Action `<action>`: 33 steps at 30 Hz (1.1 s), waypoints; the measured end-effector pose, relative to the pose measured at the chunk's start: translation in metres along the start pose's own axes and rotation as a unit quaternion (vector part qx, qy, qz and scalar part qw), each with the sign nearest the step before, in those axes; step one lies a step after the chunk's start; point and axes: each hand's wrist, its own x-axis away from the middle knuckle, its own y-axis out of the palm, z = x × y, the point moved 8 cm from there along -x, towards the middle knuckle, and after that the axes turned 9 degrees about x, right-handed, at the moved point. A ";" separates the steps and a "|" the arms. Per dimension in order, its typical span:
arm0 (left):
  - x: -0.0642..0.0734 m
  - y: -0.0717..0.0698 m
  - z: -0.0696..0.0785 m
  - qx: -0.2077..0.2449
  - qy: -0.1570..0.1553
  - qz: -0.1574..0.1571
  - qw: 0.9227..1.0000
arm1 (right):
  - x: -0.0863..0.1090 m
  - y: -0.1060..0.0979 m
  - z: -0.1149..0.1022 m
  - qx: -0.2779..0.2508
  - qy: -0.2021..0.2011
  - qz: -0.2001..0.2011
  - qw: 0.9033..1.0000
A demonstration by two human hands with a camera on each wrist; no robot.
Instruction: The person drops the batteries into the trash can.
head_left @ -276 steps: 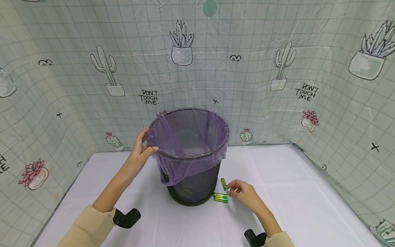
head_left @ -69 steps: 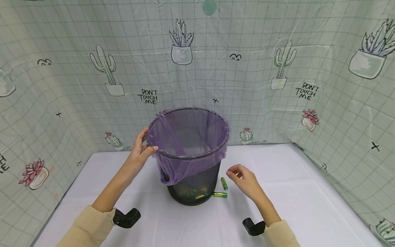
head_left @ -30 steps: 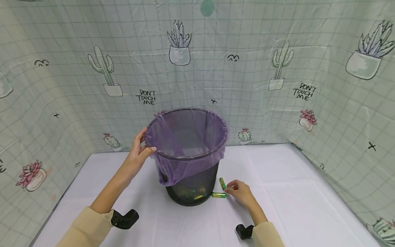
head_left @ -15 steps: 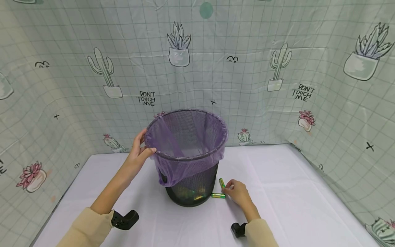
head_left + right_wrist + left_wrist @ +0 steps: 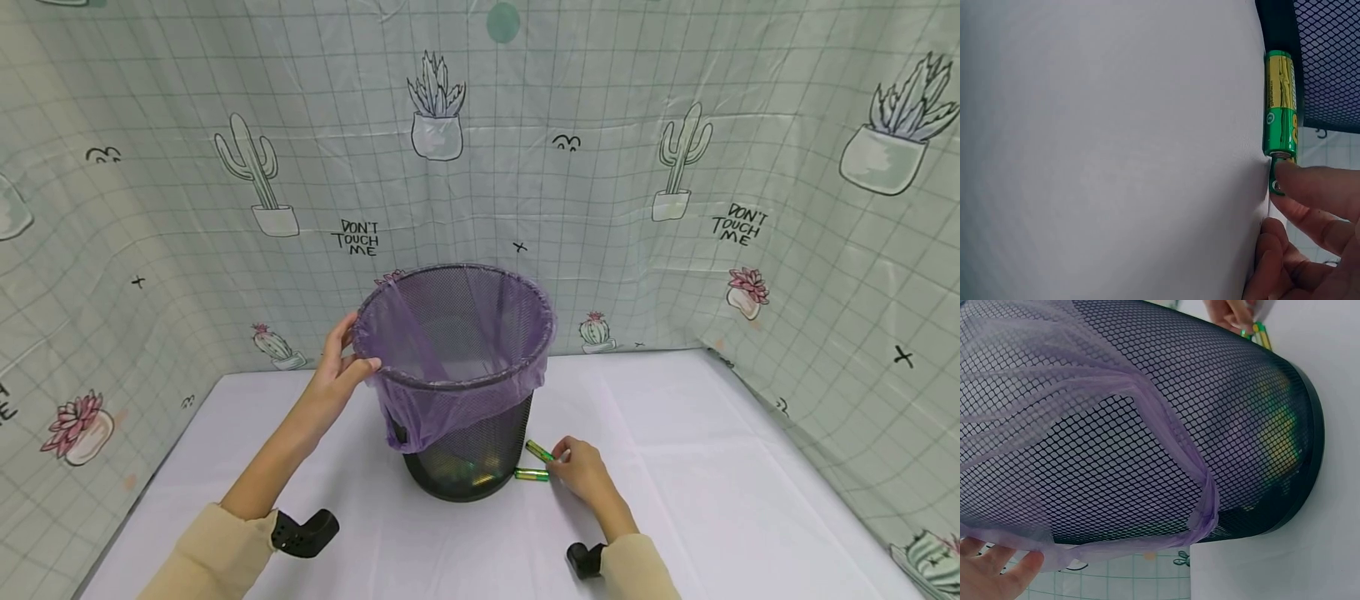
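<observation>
A black mesh wastebasket (image 5: pixel 495 442) lined with a purple plastic bag (image 5: pixel 450 408) stands upright on the white table. My left hand (image 5: pixel 337 367) holds its left rim, thumb over the near edge and fingers outside; its fingertips also show against the bag in the left wrist view. My right hand (image 5: pixel 585 471) is low at the basket's right side, thumb and index finger pinching the near end of a green and gold battery (image 5: pixel 538 451). A second battery (image 5: pixel 1280 106) lies on the table against the base, just beside the pinched one. Green-gold shapes (image 5: pixel 1282 440) show through the mesh near the bottom.
White cloth covers the table (image 5: pixel 675 467). A grid-patterned curtain (image 5: pixel 615 250) with cactus drawings hangs behind and along both sides. Black wrist mounts (image 5: pixel 306 533) jut from both beige sleeves (image 5: pixel 637 567).
Over the last half second the pinched battery has turned, its far end swinging toward the basket. Earlier, one more battery lay beside the base, now gone from the table. My left hand keeps its hold.
</observation>
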 end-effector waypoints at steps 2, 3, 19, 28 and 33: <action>0.000 0.000 0.000 0.000 -0.001 -0.001 1.000 | 0.000 0.000 0.000 0.005 -0.004 -0.001 1.000; 0.001 0.000 0.001 -0.001 -0.002 -0.002 1.000 | 0.001 0.000 -0.001 0.009 -0.008 0.000 1.000; 0.000 0.000 -0.001 0.004 -0.002 0.000 1.000 | 0.003 0.002 -0.003 0.031 -0.045 0.007 0.998; 0.000 0.000 -0.002 0.003 -0.003 0.000 1.000 | 0.008 -0.003 -0.004 0.004 -0.061 -0.011 0.998; -0.001 0.000 -0.002 0.006 0.000 -0.001 1.000 | 0.008 -0.013 -0.004 -0.014 -0.068 0.008 0.998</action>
